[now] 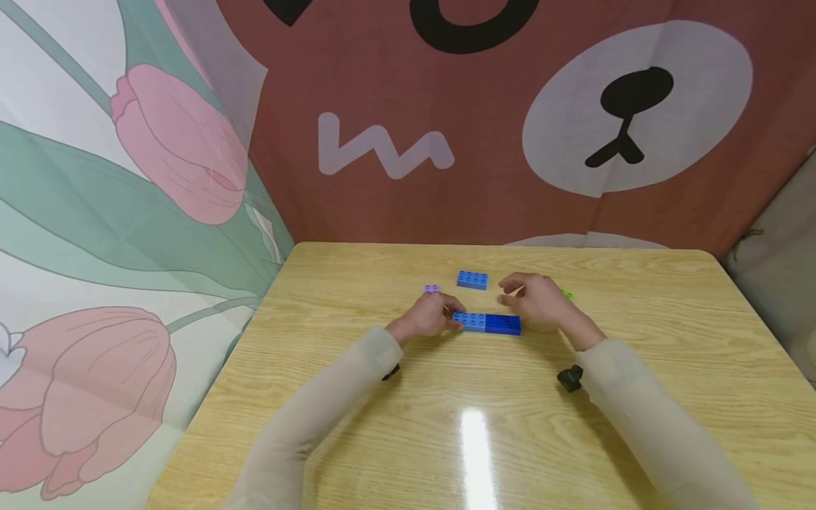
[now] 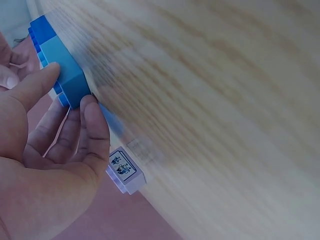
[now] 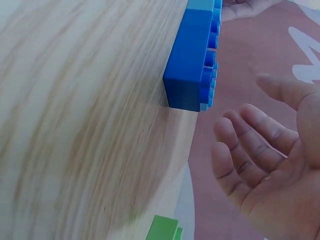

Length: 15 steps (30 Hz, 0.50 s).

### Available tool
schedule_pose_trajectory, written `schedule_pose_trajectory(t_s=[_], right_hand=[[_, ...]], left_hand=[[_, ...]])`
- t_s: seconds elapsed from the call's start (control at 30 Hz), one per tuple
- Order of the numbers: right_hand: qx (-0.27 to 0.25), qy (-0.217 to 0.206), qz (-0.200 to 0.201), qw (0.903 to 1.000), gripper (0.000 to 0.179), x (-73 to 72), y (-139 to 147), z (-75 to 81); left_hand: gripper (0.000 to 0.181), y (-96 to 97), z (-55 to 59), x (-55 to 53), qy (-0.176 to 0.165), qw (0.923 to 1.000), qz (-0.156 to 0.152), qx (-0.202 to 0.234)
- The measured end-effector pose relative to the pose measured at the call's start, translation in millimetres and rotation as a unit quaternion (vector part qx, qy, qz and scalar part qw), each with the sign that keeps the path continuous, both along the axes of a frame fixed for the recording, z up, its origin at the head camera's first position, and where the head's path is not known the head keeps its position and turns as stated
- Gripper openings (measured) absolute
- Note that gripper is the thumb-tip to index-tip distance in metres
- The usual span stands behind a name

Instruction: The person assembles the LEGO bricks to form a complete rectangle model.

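A light blue building brick (image 1: 474, 322) and a dark blue building brick (image 1: 503, 324) lie end to end on the table, studs up. My left hand (image 1: 428, 316) holds the light blue one at its left end, the thumb on the near side and fingers round the end, as the left wrist view also shows. Beyond the dark blue brick's right end, my right hand (image 1: 539, 300) hovers with relaxed, slightly bent fingers and nothing in them. In the right wrist view a gap separates those fingers from the dark blue brick (image 3: 187, 65).
Another blue brick (image 1: 472, 280) sits farther back, between the hands. A small purple brick (image 1: 431, 288) with a printed side is just behind the left hand. A green brick (image 1: 567, 294) shows partly behind the right hand. The wooden table (image 1: 395, 439) ends at a patterned cloth (image 1: 484, 205).
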State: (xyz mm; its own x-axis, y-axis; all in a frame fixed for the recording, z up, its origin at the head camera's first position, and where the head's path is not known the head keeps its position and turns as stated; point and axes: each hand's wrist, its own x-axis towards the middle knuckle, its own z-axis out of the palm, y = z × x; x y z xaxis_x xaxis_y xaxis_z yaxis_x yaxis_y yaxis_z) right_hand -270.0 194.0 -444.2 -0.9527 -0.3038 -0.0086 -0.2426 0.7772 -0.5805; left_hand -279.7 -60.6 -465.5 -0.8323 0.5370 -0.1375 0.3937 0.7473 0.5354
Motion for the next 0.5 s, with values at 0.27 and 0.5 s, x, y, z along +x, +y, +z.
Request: schedule_pose_trajectory(t_s=[0.27,0.5], right_hand=[[-0.016,0.006,-0.021,0.9996,0.039,-11.2,-5.3,-4.3],[-0.033,0.0,-0.031,0.999,0.038,-21.3,-7.6,-8.9]], left_hand=[[0.033,1.1,1.3,-0.4,0.004,1.0,0.002,-0.007],[0.032,1.8,1.2,-0.5,0.007,0.9999,0.002,-0.01]])
